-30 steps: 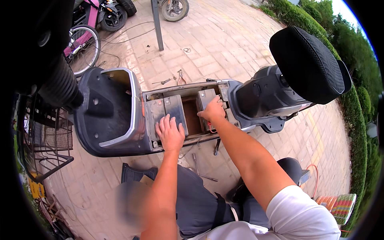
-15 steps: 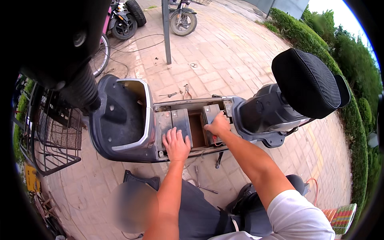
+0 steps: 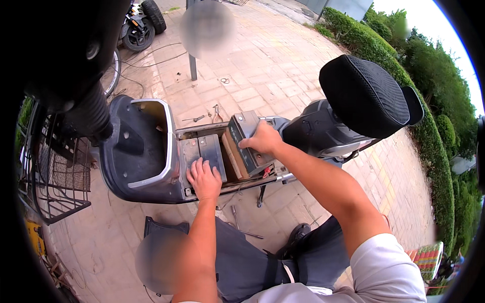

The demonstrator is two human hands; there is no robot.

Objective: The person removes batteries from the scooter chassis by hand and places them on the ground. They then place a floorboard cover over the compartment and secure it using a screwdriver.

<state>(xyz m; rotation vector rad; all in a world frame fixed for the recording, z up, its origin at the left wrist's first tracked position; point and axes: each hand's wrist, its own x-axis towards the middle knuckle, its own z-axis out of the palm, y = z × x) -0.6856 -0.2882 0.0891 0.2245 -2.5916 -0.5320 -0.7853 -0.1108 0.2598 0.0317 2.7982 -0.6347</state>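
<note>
Right hand (image 3: pixel 263 140) grips our tilted battery (image 3: pixel 246 146), its long axis rising from the scooter's floor bay (image 3: pixel 202 132); left hand (image 3: pixel 203 178) lies flat on the neighbouring battery (image 3: pixel 203 151).

Daylight falls evenly over an outdoor yard paved in reddish-tan brick pavers (image 3: pixel 283 65). Along the right runs a long clipped green hedge (image 3: pixel 404 55), curving from far to near. At far centre a grey metal post (image 3: pixel 192 66) rises from the paving, with thin black cables (image 3: pixel 151 60) trailing across the bricks to its left. At far left stands a parked vehicle's black rubber tyre (image 3: pixel 139 33). A black wire basket (image 3: pixel 55 177) sits at left.
</note>
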